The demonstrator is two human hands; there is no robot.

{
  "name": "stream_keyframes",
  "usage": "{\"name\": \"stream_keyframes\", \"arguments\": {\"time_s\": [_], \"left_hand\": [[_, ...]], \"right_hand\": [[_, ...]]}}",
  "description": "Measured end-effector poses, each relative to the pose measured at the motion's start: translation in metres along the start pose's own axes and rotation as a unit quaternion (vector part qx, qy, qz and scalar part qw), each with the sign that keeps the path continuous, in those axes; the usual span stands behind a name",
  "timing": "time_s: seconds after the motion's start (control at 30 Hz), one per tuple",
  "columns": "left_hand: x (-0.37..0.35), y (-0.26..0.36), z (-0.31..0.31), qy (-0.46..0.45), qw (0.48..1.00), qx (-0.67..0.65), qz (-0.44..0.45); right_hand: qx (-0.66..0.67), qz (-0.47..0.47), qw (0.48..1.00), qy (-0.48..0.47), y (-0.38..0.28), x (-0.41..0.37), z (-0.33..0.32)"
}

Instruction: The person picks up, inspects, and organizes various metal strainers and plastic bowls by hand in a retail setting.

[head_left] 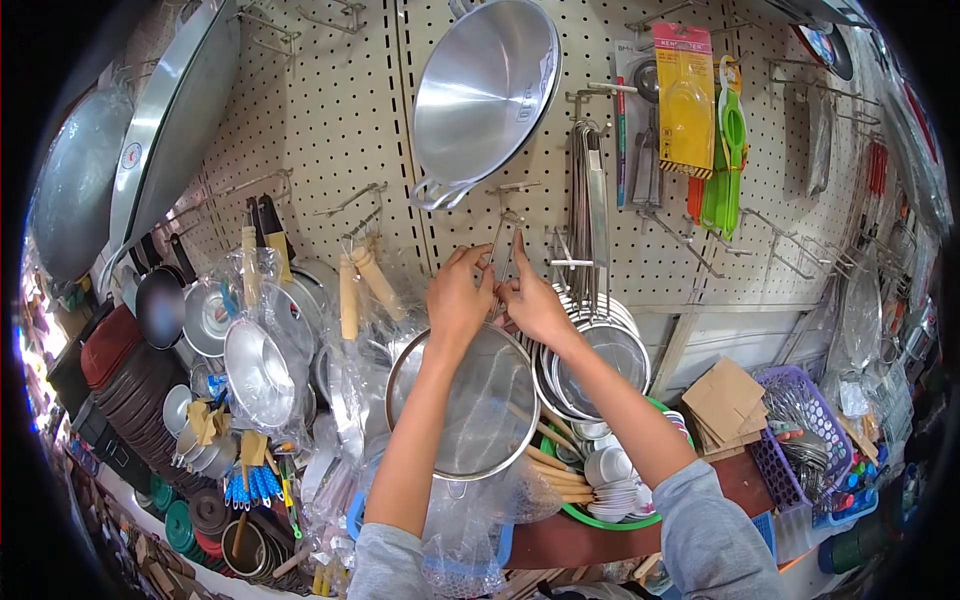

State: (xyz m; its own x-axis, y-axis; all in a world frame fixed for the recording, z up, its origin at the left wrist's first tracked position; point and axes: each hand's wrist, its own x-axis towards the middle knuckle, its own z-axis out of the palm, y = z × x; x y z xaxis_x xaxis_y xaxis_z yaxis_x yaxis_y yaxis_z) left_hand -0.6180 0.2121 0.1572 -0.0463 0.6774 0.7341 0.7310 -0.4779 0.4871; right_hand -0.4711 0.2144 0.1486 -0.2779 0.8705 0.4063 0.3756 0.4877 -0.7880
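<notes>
A large round mesh strainer (465, 400) hangs down in front of me, its wire handle pointing up toward a hook on the pegboard. My left hand (460, 295) is closed on the left side of the handle. From the right, my right hand (535, 305) pinches the same handle, its index finger stretched up along the wire near the hook. Just right of it, several smaller strainers (605, 365) hang in a stack by their long metal handles. My forearm covers part of the large strainer's rim.
A metal wok (485, 95) hangs above my hands on the pegboard (340, 110). Bagged pans (262, 370) hang at left. Below right stand a green basin (610, 522) of white cups and spoons, cardboard pieces (725, 400) and a purple basket (800, 385). Green peelers (730, 150) hang at upper right.
</notes>
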Motion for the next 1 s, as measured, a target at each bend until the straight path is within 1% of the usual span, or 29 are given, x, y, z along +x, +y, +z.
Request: {"name": "stream_keyframes", "arguments": {"time_s": [0.03, 0.2, 0.23, 0.33, 0.43, 0.53, 0.63, 0.73, 0.8, 0.83, 0.9, 1.0], "left_hand": [[0.001, -0.002, 0.002, -0.006, 1.000, -0.020, -0.021], [0.002, -0.008, 0.006, -0.015, 0.999, -0.038, -0.025], [0.002, -0.007, 0.006, -0.020, 0.999, -0.039, -0.030], [-0.008, 0.002, -0.009, -0.051, 0.998, 0.028, -0.023], [-0.024, -0.007, -0.021, -0.005, 0.994, 0.092, 0.061], [-0.038, -0.014, -0.037, -0.119, 0.983, 0.130, 0.040], [-0.046, -0.010, -0.041, -0.148, 0.983, 0.106, 0.012], [-0.050, -0.011, -0.039, -0.155, 0.986, 0.069, 0.007], [-0.053, -0.019, -0.034, -0.142, 0.989, 0.014, 0.031], [-0.054, -0.023, -0.031, -0.136, 0.990, -0.014, 0.043], [-0.056, -0.026, -0.025, -0.137, 0.990, -0.023, 0.038], [-0.061, -0.021, -0.019, -0.117, 0.992, -0.006, 0.038]], "right_hand": [[-0.018, 0.000, 1.000, 0.001, 0.001, 0.000, -0.001], [-0.107, -0.015, 0.994, 0.022, 0.012, 0.008, -0.001], [-0.097, -0.015, 0.995, 0.021, 0.013, 0.008, 0.000], [-0.067, -0.013, 0.998, 0.019, 0.013, 0.004, -0.001], [-0.048, -0.009, 0.999, 0.017, 0.007, 0.000, -0.003], [-0.067, -0.011, 0.998, 0.013, 0.004, 0.000, -0.002], [-0.117, -0.022, 0.993, 0.014, 0.006, 0.000, 0.001], [-0.166, -0.039, 0.985, 0.019, 0.003, -0.006, -0.002], [-0.208, -0.039, 0.977, 0.011, -0.007, -0.018, -0.006], [-0.208, -0.043, 0.977, -0.001, -0.009, -0.022, -0.007], [-0.208, -0.049, 0.977, -0.024, -0.009, -0.030, -0.009], [-0.219, -0.104, 0.969, -0.042, 0.004, -0.036, -0.007]]}}
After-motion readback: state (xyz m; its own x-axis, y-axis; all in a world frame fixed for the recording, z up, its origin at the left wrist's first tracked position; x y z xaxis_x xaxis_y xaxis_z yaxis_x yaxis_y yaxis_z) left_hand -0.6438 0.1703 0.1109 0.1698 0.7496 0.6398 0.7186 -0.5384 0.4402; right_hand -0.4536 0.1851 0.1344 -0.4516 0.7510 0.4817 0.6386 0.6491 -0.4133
